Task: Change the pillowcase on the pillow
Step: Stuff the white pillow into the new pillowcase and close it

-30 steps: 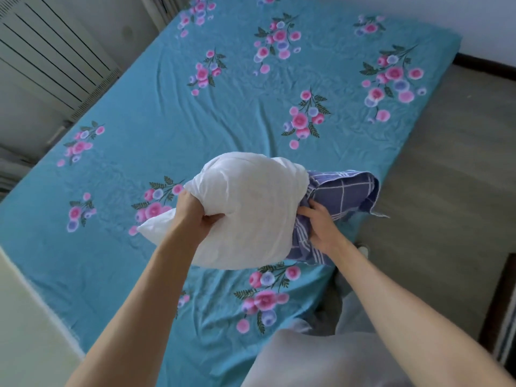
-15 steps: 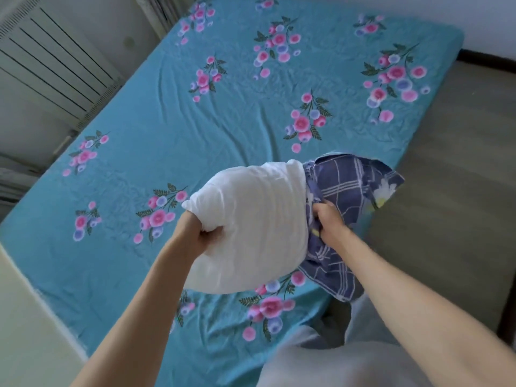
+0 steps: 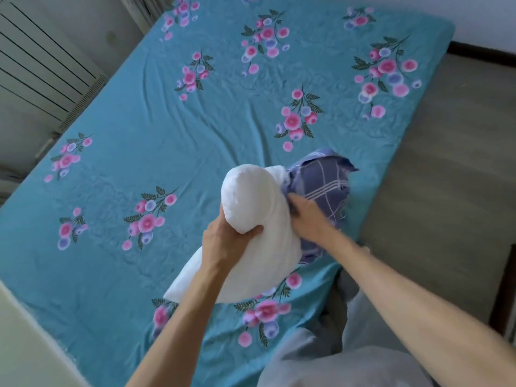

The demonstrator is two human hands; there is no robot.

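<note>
Two bare hands hold a white pillow [image 3: 259,233] in the air above the near part of a bed [image 3: 173,135] covered by a teal sheet printed with pink and lilac flower sprays. The pillow's long axis runs on a slant: one corner hangs low toward the near left, just above the sheet, and the rounded bulk rises up and away to the far right, where its far end goes into a blue checked pillowcase [image 3: 321,188].

The left hand [image 3: 223,241] has its grip closed round the pillow's left side about midway along, thumb pressed into the white fabric on top and the fingers tucked out of sight underneath, so that the stuffing bulges above the fist. The right hand [image 3: 307,219] grips the bunched edge of the pillowcase right where it meets the pillow, its fingers curled into the checked cloth. The pillowcase is crumpled, covering only the far end of the pillow, with a loose flap sticking up behind and another hanging below the right wrist.

A grey floor [image 3: 452,163] runs along the right side of the bed, and a slatted white panel [image 3: 36,60] stands at the left.
</note>
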